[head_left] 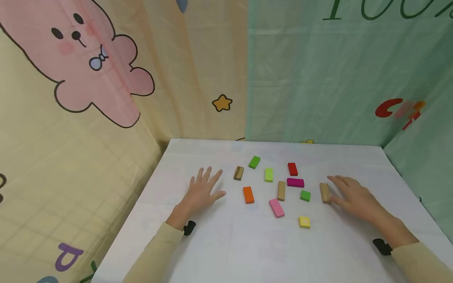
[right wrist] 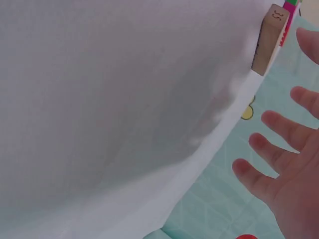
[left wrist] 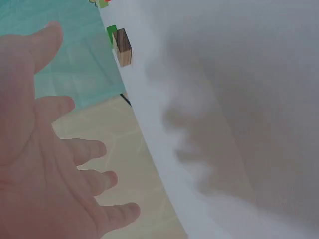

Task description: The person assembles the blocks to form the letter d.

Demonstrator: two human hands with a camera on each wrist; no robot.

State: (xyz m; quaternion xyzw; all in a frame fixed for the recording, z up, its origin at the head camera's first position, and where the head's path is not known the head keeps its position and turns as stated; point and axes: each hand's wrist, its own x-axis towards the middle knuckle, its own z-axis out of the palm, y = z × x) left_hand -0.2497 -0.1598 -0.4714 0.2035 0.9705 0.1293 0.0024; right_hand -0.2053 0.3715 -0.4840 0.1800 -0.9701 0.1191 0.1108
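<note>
My left hand (head_left: 200,193) hovers over the left part of the white table, fingers spread and nothing held. Nearest to it are a small wooden block (head_left: 238,173) and an orange block (head_left: 249,195). In the left wrist view, the wooden block (left wrist: 122,47) shows dark grain, with a green block (left wrist: 111,34) behind it. On the right, my right hand (head_left: 357,198) is held with extended fingers beside a wooden block (head_left: 325,193), its thumb overlapping the block's edge in the head view. The right wrist view shows this wooden block (right wrist: 270,40) with marks on its end, apart from the fingers.
Between the hands lie a pink block (head_left: 277,208), a wooden block (head_left: 281,191), a magenta block (head_left: 295,182), a red block (head_left: 292,169), a yellow block (head_left: 304,222) and several green ones. Printed curtains (head_left: 198,70) hang behind the white table (head_left: 226,243).
</note>
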